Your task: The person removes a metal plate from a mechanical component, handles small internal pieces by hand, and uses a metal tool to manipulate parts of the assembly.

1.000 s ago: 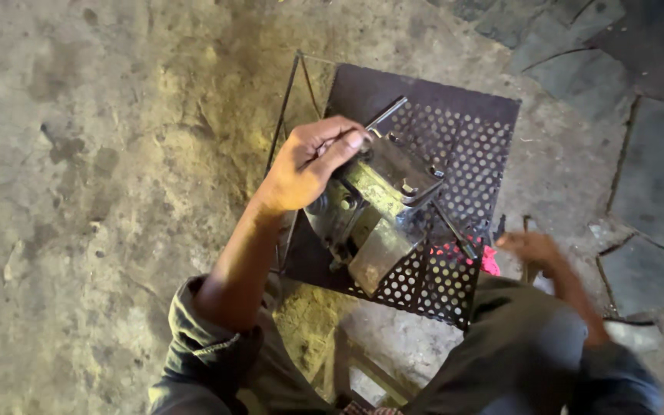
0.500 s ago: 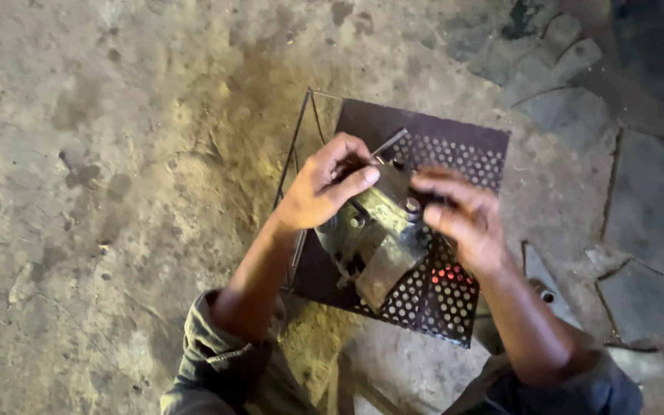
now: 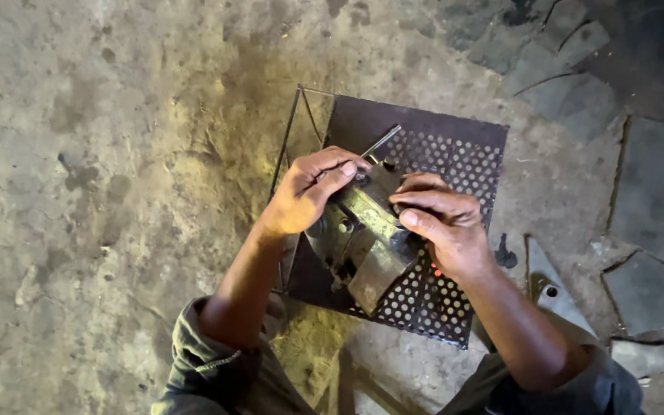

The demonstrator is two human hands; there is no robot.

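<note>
The greasy, dull-yellow metal assembly (image 3: 363,238) rests on the dark perforated steel plate (image 3: 455,165). Your left hand (image 3: 305,192) fingers close on its upper end beside the thin steel rod (image 3: 382,142); your right hand (image 3: 439,223) grips its right side. Assembly appears intact; work looks early.

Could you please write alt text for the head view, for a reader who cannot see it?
Both hands grip a greasy metal part lying on a perforated metal plate: the left hand also touches a thin rod, the right hand presses the part's top. Beneath is stained concrete floor.
</note>
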